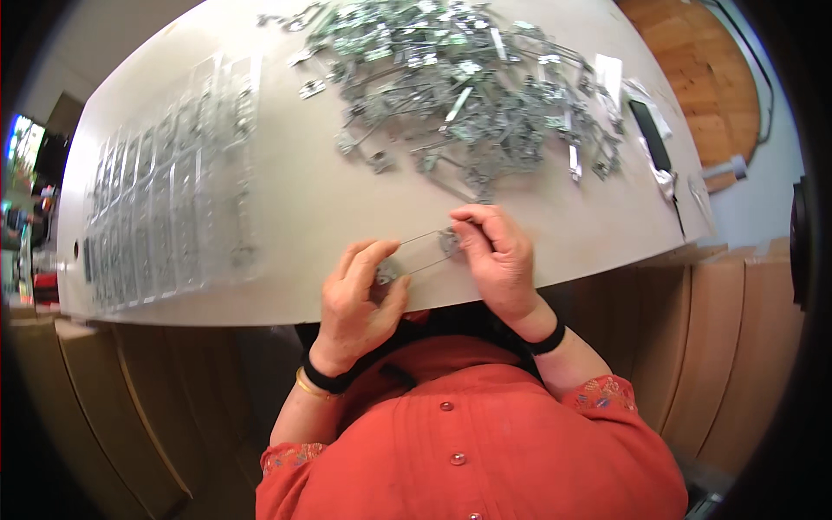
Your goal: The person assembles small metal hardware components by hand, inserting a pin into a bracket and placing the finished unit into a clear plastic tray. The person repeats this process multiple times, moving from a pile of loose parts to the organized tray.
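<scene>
From the head camera, looking down: both hands meet at the near edge of a pale desk (295, 191); between them lies a thin clear strip (422, 251) with a small metal piece at each end; it rests on the desk just in front of the person's chest, slanting up toward the right. The left hand (357, 299) has its fingers (368, 260) curled and pinched on the grey metal fitting (386, 274) at the strip's lower-left end, thumb pressed against it; the right hand (498, 256) has its fingers bent over the fitting at the upper-right end, gripping it between thumb and fingertips. Each wrist wears a black band; the left also carries a gold bangle (309, 386); the sleeves are orange-red.

Farther back, well apart from the hands, a large loose heap of grey metal clips (459, 87) spreads across the desk's far middle and right; on the left, rows of clear finished strips (169, 199) lie side by side in a neat sheet. A dark flat phone-like object (650, 134) lies near the right edge, beside crumpled clear plastic (667, 178); beyond it shows wooden floor (693, 69).
</scene>
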Available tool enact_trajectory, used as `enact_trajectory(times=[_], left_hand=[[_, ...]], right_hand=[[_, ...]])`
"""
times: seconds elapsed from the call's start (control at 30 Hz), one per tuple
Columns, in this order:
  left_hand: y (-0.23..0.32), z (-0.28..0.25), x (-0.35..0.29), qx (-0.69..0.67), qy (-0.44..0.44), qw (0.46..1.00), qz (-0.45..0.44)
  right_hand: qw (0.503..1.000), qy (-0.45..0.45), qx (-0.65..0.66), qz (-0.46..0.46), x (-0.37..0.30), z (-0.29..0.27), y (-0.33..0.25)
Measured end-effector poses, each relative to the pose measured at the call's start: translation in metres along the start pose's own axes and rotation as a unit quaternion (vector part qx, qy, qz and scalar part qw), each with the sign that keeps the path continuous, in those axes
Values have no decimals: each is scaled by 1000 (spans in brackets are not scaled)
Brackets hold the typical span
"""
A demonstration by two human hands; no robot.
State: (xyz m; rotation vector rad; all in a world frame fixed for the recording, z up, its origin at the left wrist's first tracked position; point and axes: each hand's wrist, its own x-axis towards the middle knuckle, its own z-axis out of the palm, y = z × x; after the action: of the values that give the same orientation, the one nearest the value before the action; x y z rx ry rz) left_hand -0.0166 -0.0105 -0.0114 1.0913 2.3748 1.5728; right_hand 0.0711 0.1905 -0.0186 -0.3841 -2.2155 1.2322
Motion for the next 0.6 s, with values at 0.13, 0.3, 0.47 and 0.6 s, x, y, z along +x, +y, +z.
enact_trajectory(times=[0.13, 0.3, 0.47, 0.6], left_hand=[[1, -1, 1, 19, -12, 1000, 4], [-11, 2, -5, 30, -5, 999, 10], [-19, 0, -8, 30, -9, 999, -23], [-22, -5, -10, 25, -20, 998, -61]], right_hand=[[999, 17, -14, -37, 2, 2, -1], [998, 34, 0, -47, 2, 9, 4], [996, 53, -10, -65, -2, 16, 14], [996, 53, 1, -76, -5, 20, 16]])
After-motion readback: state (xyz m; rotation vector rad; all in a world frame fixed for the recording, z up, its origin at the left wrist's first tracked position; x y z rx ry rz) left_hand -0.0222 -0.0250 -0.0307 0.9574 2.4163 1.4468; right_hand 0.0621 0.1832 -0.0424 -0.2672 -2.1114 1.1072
